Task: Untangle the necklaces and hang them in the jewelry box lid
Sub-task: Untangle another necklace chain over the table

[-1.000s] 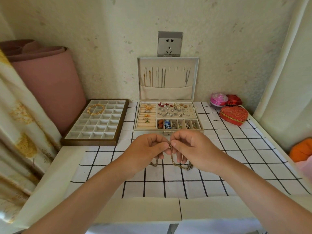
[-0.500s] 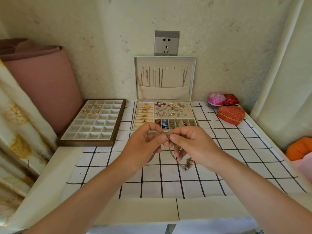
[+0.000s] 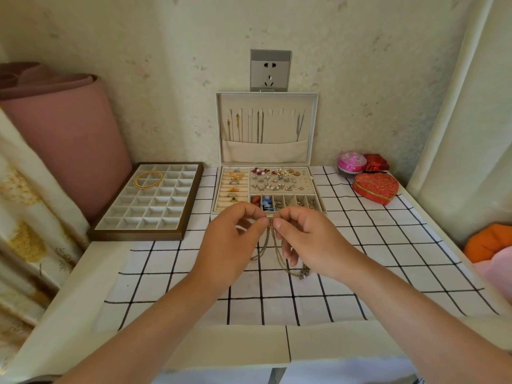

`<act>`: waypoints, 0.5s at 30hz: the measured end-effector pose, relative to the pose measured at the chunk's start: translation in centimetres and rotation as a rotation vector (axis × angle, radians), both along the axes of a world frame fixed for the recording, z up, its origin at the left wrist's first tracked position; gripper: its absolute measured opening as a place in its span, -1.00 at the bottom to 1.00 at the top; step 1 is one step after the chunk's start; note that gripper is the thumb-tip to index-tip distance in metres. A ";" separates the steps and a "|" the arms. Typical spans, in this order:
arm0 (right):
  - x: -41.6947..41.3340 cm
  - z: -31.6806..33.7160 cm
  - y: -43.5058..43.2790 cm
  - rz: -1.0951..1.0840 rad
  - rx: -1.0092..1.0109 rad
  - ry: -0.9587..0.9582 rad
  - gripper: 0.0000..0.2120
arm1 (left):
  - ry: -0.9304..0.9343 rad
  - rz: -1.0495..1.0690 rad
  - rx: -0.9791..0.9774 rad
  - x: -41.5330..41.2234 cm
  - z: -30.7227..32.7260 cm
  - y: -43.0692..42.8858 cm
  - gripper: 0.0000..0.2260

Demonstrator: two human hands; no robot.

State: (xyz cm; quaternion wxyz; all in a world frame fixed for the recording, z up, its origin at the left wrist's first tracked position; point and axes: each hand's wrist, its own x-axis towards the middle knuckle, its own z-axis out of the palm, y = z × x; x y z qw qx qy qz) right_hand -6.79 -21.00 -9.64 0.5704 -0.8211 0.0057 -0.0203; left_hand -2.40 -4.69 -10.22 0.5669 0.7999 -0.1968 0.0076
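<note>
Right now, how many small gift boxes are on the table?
3, all far right: a pink round box by the wall, a dark red box beside it, a red heart box in front. Anything behind them would be hidden.

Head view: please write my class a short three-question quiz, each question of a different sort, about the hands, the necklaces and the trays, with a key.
1. True or false: the left hand and the right hand both pinch the tangled necklaces.
2. The gold bangles lie in: A the brown tray; B the heart-shaped box; C the wall socket.
3. Fill in: the jewelry box lid stands ____ against the wall.
Key: 1 true; 2 A; 3 open.
</note>
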 end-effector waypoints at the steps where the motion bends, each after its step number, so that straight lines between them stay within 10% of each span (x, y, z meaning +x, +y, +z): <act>1: 0.1 -0.1 0.0 -0.009 -0.001 -0.003 -0.86 | 0.027 -0.017 -0.012 -0.1 0.1 0.0 -0.94; 15: 0.0 -0.4 -0.1 -0.026 -0.139 -0.051 -0.85 | 0.145 -0.077 0.010 -0.1 0.1 -0.4 -0.86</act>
